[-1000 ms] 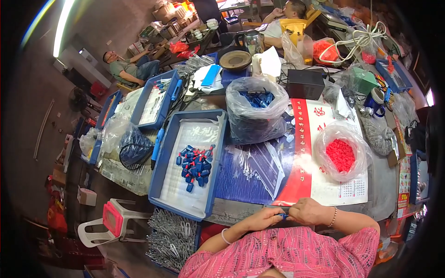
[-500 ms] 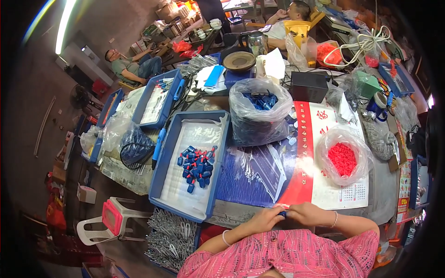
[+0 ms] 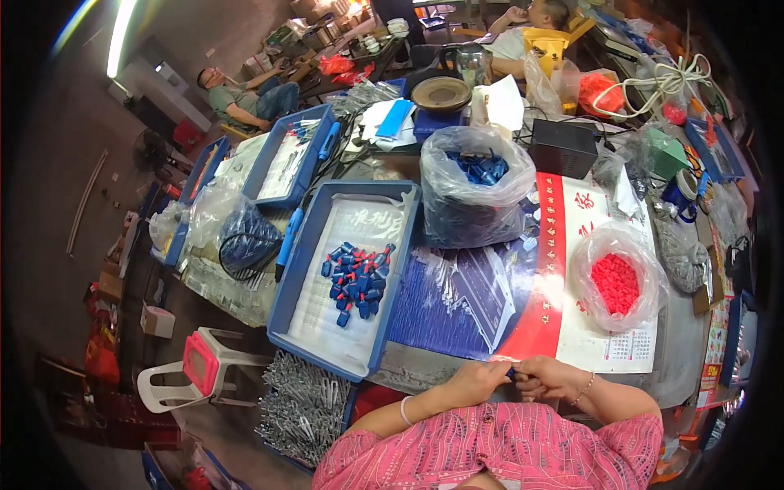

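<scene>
At the table's near edge my left hand (image 3: 480, 382) and my right hand (image 3: 549, 380) meet, fingers closed around a small dark blue plastic part (image 3: 512, 373). Most of this part is hidden by the fingers. Ahead and to the left, a blue tray (image 3: 287, 317) lined with white paper holds a heap of blue plastic pieces with red ends (image 3: 358, 282). A clear plastic bag (image 3: 478, 216) of loose blue parts stands beyond my hands. To the right, another clear bag (image 3: 645, 282) lies open around small red plastic pieces (image 3: 615, 283).
Below the tray's near end sits a bin of thin metal pieces (image 3: 302, 404). A black box (image 3: 563, 149) and a round brown dish (image 3: 441, 95) stand farther back. A white plastic chair (image 3: 163, 388) is at the left. Two other people sit across the room.
The whole scene has shifted slightly right in view. My hands stay together, but the fingers of my right hand are more curled and less of the blue part shows.
</scene>
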A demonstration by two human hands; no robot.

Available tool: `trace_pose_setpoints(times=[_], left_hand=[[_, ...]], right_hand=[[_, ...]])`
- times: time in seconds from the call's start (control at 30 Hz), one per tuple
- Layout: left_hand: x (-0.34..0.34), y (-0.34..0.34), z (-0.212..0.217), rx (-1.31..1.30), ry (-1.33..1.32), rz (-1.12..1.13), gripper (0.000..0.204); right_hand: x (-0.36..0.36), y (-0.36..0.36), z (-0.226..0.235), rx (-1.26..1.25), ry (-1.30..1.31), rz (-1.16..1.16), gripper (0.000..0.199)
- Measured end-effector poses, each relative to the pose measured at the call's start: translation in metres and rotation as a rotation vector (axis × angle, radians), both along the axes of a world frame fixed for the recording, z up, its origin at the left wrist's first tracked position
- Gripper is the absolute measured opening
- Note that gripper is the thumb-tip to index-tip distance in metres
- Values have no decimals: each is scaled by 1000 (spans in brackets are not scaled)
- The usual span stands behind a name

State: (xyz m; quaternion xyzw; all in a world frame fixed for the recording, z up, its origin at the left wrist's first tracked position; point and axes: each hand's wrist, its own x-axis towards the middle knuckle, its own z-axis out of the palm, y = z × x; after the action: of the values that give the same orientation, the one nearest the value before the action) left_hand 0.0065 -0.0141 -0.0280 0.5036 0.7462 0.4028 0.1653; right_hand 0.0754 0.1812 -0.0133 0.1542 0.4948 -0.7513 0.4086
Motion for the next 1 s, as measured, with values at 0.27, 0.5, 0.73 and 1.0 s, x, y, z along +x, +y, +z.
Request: trace_pose_setpoints(times=[0.27, 0.5, 0.73, 1.0], left_hand=[[-7, 8, -4, 106, -233, -40, 30], [-2, 1, -8, 118, -488, -114, 18], [0, 9, -7, -57, 44, 127, 28], [-19, 3, 20, 29, -800, 106, 18]], right_hand=[[-1, 7, 18, 819, 956, 184, 20], [-2, 9, 18, 980, 1267, 579, 22], [-11, 2, -25, 141, 204, -58, 46], [-22, 17, 8, 567, 715, -102, 36]])
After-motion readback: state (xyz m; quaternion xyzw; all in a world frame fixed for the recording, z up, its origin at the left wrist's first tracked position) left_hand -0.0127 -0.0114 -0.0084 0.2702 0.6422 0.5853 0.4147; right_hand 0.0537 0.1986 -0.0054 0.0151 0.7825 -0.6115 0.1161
